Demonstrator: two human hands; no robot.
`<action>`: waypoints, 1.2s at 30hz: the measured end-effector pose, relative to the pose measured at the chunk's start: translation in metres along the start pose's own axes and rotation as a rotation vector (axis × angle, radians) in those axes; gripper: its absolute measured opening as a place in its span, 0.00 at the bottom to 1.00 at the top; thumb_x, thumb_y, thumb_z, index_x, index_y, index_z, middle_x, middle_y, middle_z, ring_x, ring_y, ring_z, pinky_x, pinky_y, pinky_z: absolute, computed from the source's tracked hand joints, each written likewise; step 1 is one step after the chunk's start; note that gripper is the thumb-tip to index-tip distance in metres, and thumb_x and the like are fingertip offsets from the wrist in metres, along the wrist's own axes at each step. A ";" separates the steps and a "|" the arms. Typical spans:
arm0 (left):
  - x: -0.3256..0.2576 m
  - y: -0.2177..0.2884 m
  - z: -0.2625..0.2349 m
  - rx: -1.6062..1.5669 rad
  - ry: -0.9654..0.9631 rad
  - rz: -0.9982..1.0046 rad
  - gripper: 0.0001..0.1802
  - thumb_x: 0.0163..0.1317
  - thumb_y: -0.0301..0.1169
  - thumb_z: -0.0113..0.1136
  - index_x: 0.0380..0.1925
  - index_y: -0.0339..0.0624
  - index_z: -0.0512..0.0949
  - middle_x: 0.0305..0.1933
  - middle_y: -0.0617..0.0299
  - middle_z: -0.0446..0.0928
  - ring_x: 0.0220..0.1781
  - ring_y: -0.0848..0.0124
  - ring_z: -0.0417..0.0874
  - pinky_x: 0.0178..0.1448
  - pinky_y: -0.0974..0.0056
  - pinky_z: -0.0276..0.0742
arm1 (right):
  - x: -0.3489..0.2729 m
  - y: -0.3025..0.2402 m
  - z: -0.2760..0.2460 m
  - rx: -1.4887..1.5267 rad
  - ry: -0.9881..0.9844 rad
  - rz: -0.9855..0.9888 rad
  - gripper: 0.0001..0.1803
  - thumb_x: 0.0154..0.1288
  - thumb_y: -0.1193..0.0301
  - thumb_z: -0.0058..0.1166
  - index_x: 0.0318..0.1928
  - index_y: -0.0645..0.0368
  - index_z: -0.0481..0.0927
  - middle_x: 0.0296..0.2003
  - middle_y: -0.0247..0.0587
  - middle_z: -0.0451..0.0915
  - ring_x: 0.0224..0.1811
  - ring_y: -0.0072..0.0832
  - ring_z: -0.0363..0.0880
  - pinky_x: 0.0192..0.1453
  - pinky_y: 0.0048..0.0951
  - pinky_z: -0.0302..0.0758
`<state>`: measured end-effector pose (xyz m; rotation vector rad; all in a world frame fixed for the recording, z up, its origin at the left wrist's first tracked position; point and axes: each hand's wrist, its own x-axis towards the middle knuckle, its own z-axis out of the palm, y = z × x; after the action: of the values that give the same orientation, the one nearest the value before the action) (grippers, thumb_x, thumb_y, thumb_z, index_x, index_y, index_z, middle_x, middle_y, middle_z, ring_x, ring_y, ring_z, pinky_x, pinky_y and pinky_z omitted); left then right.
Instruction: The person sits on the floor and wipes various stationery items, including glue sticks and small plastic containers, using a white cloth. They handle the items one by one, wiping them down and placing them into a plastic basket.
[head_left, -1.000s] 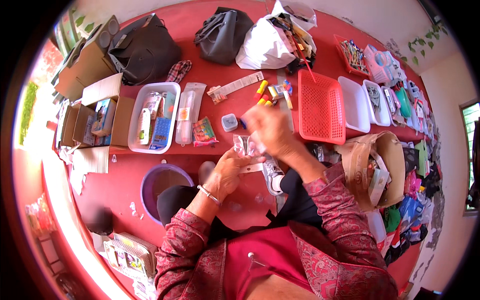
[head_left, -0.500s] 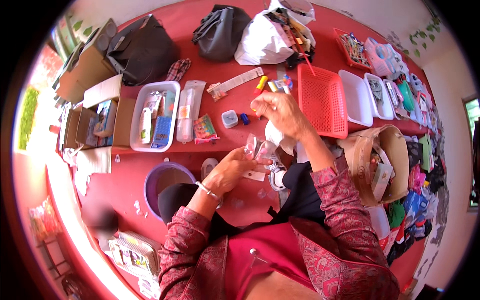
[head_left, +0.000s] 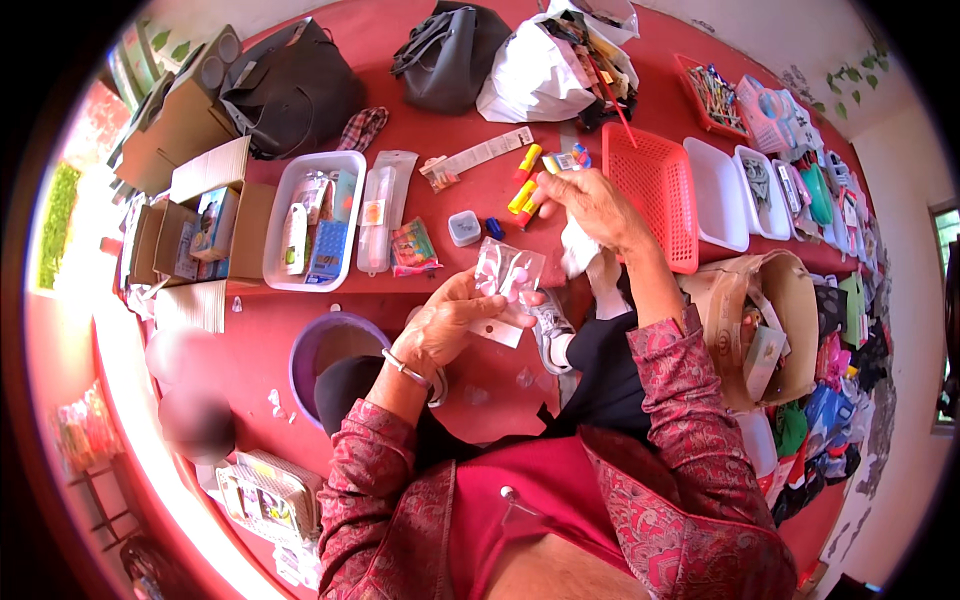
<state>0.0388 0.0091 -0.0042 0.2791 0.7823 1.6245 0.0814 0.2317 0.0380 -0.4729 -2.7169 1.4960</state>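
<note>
Gripping: left hand (head_left: 450, 312), clear packet (head_left: 504, 264) | right hand (head_left: 600, 212), white cloth (head_left: 578, 250) | gap between | packet near ledge (head_left: 475, 195) edge

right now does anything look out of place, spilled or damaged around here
Yes: small translucent scraps lie loose on the red surface left of the purple tub, like stray litter outside any container. The wall at right also has dark, rough patches, possibly peeling paint.

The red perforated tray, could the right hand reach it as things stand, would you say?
Probably yes: the right hand appears close to the perforated tray, nothing visibly between, though it seems to hold a white item.
</note>
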 end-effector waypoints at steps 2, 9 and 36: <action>0.003 0.001 0.003 0.092 -0.009 -0.011 0.17 0.55 0.25 0.52 0.46 0.35 0.68 0.44 0.50 0.76 0.41 0.67 0.80 0.49 0.65 0.71 | 0.002 0.007 0.008 0.102 -0.138 -0.138 0.27 0.59 0.50 0.47 0.37 0.65 0.79 0.29 0.45 0.79 0.32 0.27 0.77 0.37 0.28 0.72; 0.000 -0.006 0.000 0.306 -0.010 -0.010 0.17 0.58 0.30 0.51 0.46 0.33 0.69 0.42 0.54 0.77 0.43 0.67 0.79 0.46 0.70 0.69 | -0.008 -0.015 0.025 0.140 -0.469 -0.025 0.08 0.49 0.72 0.58 0.26 0.66 0.78 0.23 0.35 0.78 0.27 0.17 0.74 0.33 0.20 0.70; -0.002 -0.007 -0.017 0.288 0.401 0.117 0.15 0.61 0.37 0.51 0.30 0.34 0.74 0.26 0.54 0.78 0.25 0.72 0.79 0.29 0.70 0.74 | 0.026 0.017 0.040 0.652 -0.064 0.219 0.07 0.56 0.71 0.53 0.32 0.63 0.78 0.19 0.31 0.74 0.19 0.14 0.70 0.21 0.15 0.67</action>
<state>0.0352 0.0020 -0.0208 0.2071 1.3324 1.6995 0.0548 0.2138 -0.0014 -0.7008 -2.0673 2.3367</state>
